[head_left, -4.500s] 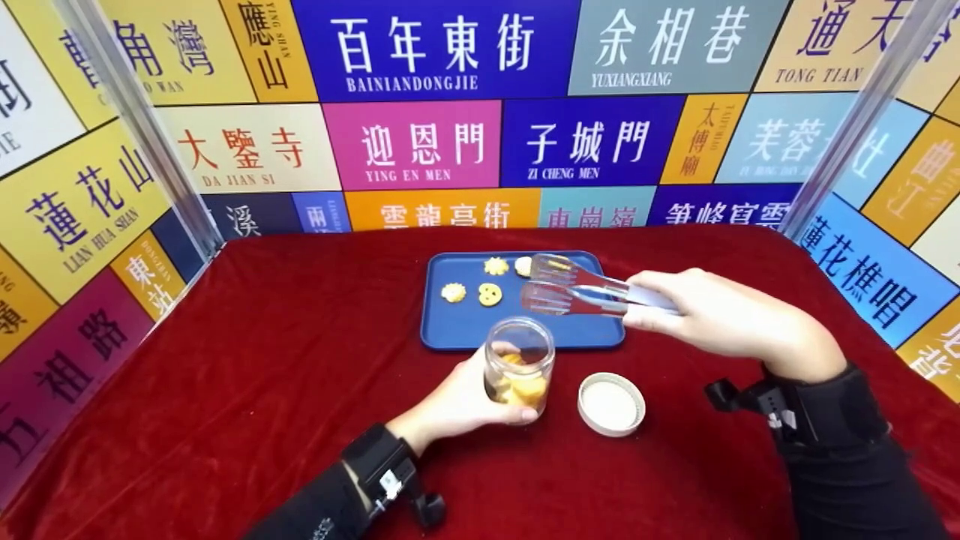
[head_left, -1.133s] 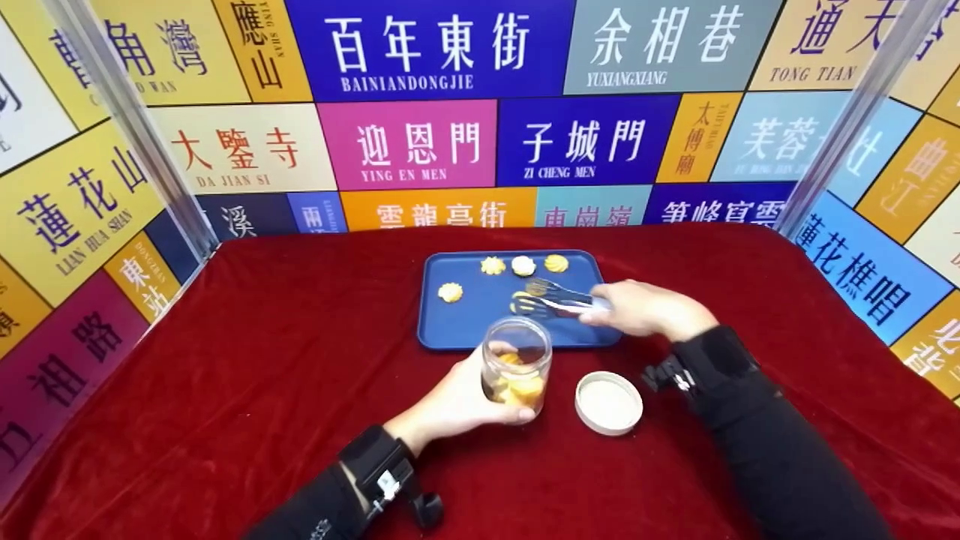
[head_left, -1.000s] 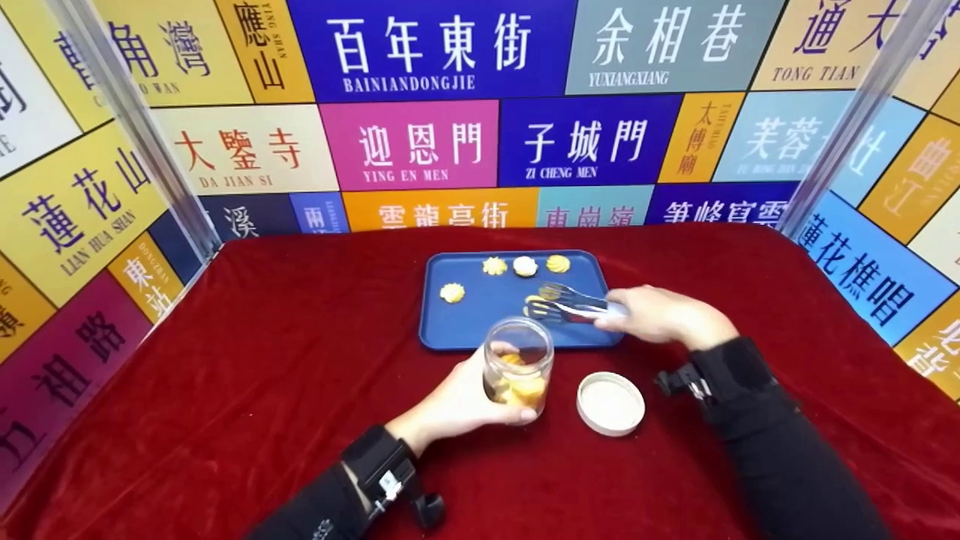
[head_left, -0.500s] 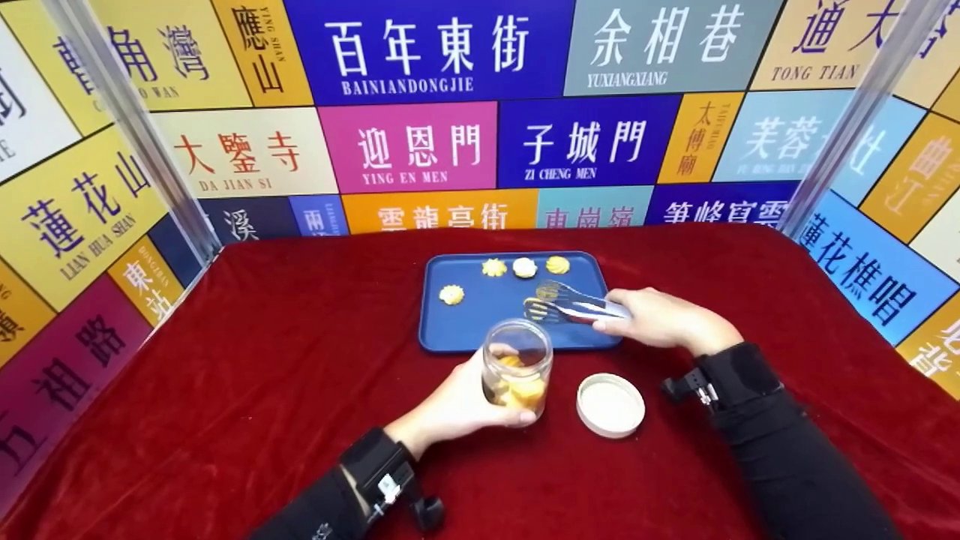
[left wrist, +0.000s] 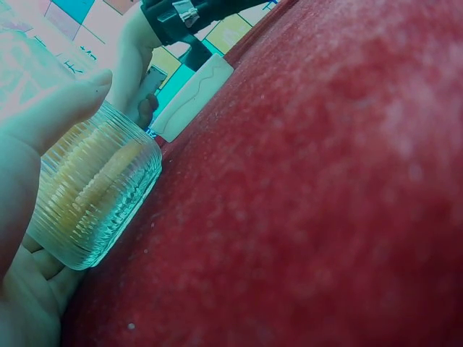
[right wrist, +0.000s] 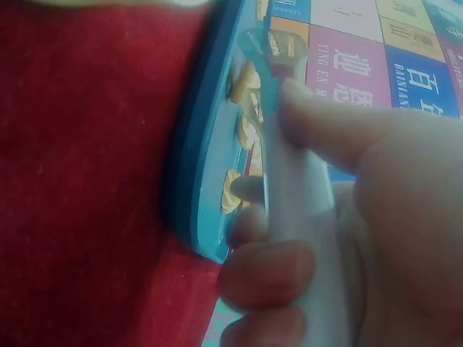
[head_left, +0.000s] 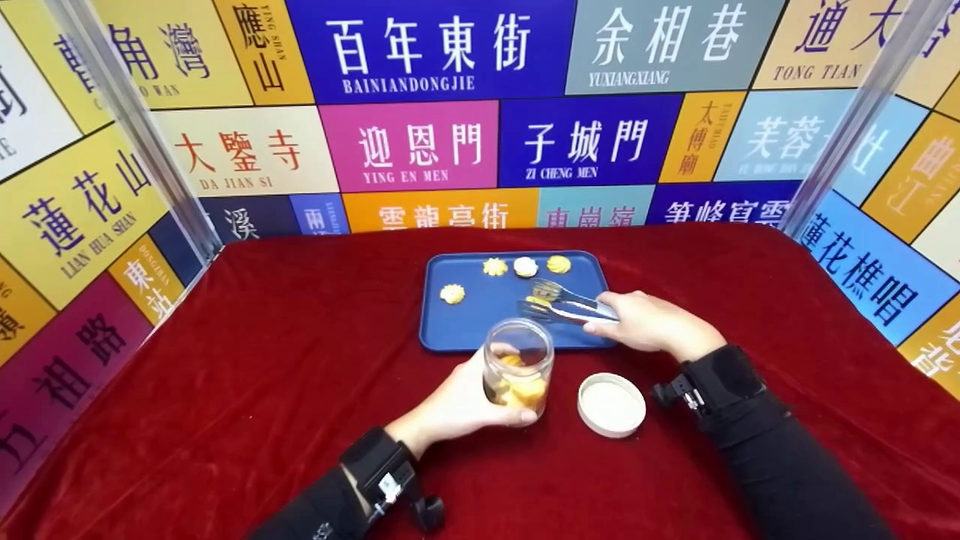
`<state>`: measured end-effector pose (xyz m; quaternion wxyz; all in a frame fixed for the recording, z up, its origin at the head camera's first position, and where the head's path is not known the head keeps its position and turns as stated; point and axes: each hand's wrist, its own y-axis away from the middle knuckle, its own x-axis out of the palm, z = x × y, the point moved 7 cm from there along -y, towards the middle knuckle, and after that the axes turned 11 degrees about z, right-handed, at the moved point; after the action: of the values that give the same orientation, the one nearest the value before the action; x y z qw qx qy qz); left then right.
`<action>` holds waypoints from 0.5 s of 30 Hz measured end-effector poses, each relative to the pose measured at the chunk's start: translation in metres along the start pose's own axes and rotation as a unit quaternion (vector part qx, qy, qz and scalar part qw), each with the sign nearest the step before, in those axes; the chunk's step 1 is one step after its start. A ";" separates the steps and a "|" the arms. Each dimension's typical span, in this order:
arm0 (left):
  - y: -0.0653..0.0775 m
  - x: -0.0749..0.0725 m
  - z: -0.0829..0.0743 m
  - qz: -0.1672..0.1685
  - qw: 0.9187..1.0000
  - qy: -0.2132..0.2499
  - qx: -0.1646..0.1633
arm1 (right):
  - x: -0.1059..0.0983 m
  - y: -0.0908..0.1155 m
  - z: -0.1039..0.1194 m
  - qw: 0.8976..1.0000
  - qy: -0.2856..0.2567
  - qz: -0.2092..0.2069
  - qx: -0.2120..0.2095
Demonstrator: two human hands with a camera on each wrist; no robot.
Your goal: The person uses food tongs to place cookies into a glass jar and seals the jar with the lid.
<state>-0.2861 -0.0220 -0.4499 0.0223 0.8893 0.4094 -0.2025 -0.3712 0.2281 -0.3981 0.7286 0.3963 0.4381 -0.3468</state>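
My left hand [head_left: 465,401] grips a clear jar [head_left: 517,375], its mouth uncovered, with several yellow cookies [left wrist: 94,173] inside. In the left wrist view, thumb and fingers wrap round the jar's ribbed side. My right hand [head_left: 649,319] holds metal tongs [head_left: 574,304] by the handle, their heads low over the right part of the blue tray [head_left: 442,334]. A yellow cookie [head_left: 538,301] lies at the tongs' heads, partly hidden by them; whether it is pinched or still touches the tray, I cannot tell. The right wrist view shows the fingers curled round the handle.
Three cookies line the tray's back edge, among them a white-topped one [head_left: 525,266]; another cookie [head_left: 451,293] lies at the left. A white lid [head_left: 611,405] sits right of the jar on the red cloth [head_left: 262,360]. Signboard panels [head_left: 420,142] stand behind.
My right hand has lowered the tongs to the tray. The pretzel-shaped cookie has left its spot and sits farther right, at the tongs. Jar and left hand have stayed put.
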 end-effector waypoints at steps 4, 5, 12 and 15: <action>0.001 0.000 0.000 -0.002 1.000 -0.004 -0.003 | -0.002 0.002 -0.002 1.000 0.008 -0.014 0.014; 0.001 -0.001 0.000 -0.002 1.000 -0.005 -0.003 | -0.002 0.002 -0.002 1.000 0.009 -0.016 0.014; 0.001 -0.001 -0.001 -0.002 1.000 -0.008 -0.006 | 0.003 -0.002 -0.002 1.000 0.004 -0.009 0.012; 0.001 -0.001 -0.001 -0.003 1.000 -0.008 -0.005 | 0.004 -0.003 -0.002 1.000 -0.002 -0.007 0.013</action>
<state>-0.2860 -0.0229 -0.4491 0.0296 0.8863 0.4130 -0.2074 -0.3732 0.2274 -0.4029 0.7220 0.4021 0.4348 -0.3579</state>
